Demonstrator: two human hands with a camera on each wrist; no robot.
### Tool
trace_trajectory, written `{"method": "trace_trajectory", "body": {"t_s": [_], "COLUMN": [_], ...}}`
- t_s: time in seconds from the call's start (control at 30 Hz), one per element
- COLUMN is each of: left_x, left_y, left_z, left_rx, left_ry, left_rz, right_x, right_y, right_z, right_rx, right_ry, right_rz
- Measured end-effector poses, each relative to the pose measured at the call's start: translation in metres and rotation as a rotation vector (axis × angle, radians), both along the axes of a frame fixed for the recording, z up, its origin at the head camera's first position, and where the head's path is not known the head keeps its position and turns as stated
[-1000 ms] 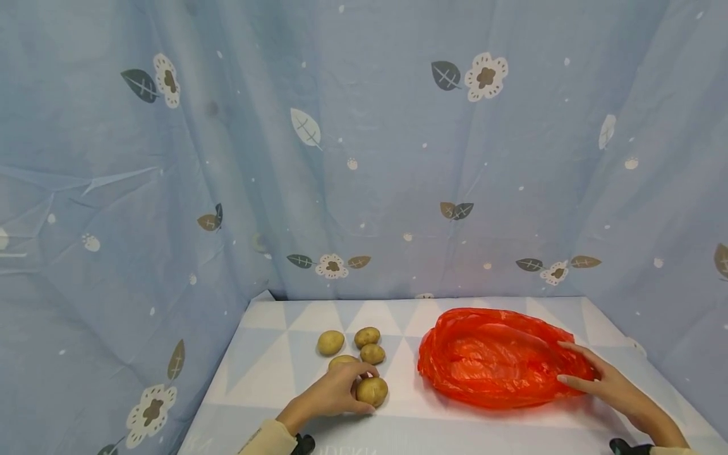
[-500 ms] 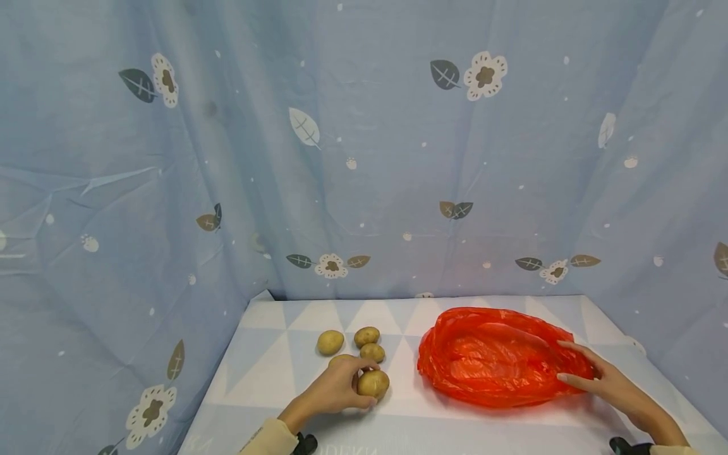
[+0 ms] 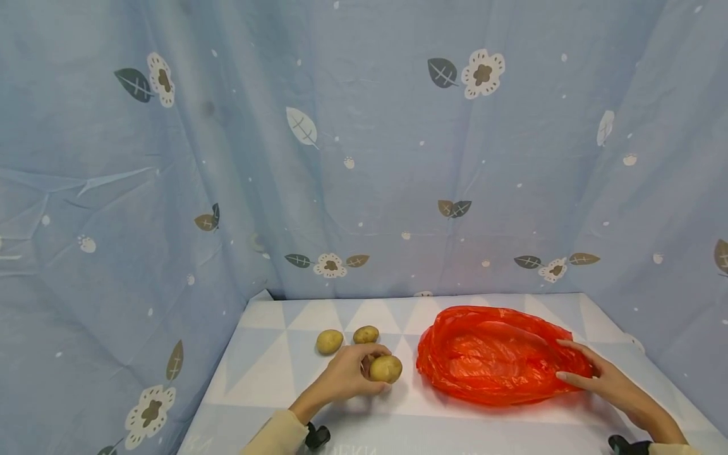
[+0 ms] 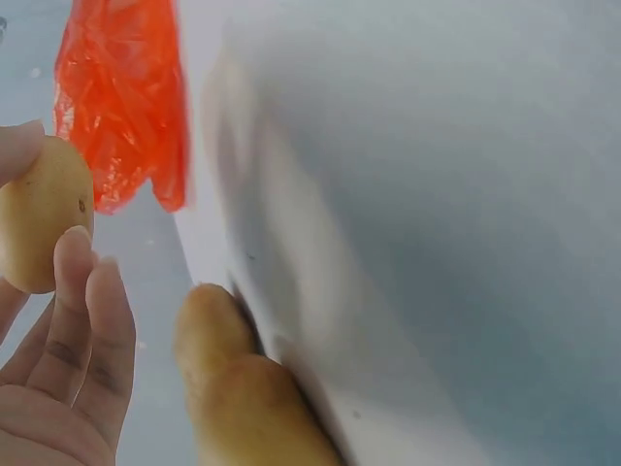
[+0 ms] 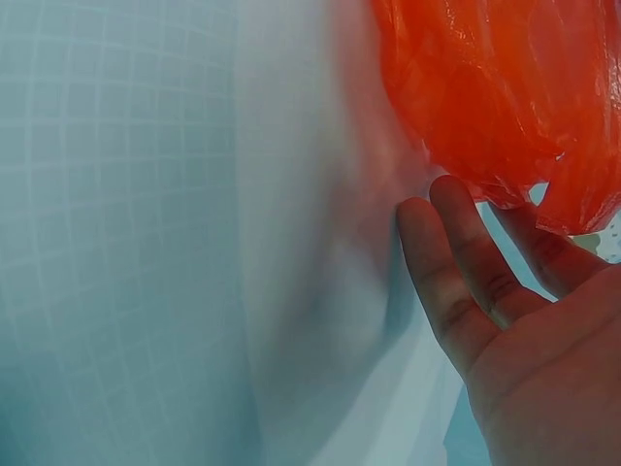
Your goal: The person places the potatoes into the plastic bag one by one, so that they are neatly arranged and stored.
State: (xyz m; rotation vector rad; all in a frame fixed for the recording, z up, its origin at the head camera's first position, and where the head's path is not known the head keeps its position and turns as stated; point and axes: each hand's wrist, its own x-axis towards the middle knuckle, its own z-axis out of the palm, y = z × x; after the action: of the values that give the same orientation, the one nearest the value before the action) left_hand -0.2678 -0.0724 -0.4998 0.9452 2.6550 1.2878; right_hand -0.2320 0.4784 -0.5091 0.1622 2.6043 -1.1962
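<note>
In the head view my left hand [image 3: 344,378] pinches a yellow potato [image 3: 387,369] between thumb and fingers. The left wrist view shows this potato [image 4: 41,218] above the table, partly covered by the fingertips. An open red plastic bag [image 3: 489,393] lies wide-mouthed on the right half of the table. At its right edge is my right hand [image 3: 611,382], with thumb and fingers spread apart against the plastic. Seen from the right wrist, the fingers are nearly straight and reach the bag [image 5: 485,97]; the thumb is not clearly visible there.
Two potatoes, one rounder [image 3: 330,342] and one smaller [image 3: 366,335], lie behind my left hand. Others there are mostly hidden by it. The left wrist view has two potatoes [image 4: 257,417] close together. A patterned blue curtain [image 3: 370,158] hangs behind the table [image 3: 256,379].
My left hand has lifted the potato and carried it slightly away from me and to the right, towards the bag. The right hand and the bag have stayed in place.
</note>
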Motion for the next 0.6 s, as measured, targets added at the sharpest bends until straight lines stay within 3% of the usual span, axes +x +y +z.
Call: {"method": "trace_trajectory", "body": {"t_s": [0.1,0.4,0.6], "left_x": [0.001,-0.001,-0.004], "left_y": [0.007,0.033,0.055], "left_z": [0.005,0.018,0.028], "left_rx": [0.0,0.128,0.139], "left_ry": [0.002,0.041,0.052], "left_rz": [0.011,-0.042,-0.06], "right_x": [0.0,0.0,-0.001], "right_y": [0.0,-0.003,-0.003], "right_z": [0.001,0.0,-0.003], "right_rx": [-0.002,0.006,-0.003], "right_ry": [0.002,-0.002,0.01], "right_rz": [0.003,-0.017,-0.025]}}
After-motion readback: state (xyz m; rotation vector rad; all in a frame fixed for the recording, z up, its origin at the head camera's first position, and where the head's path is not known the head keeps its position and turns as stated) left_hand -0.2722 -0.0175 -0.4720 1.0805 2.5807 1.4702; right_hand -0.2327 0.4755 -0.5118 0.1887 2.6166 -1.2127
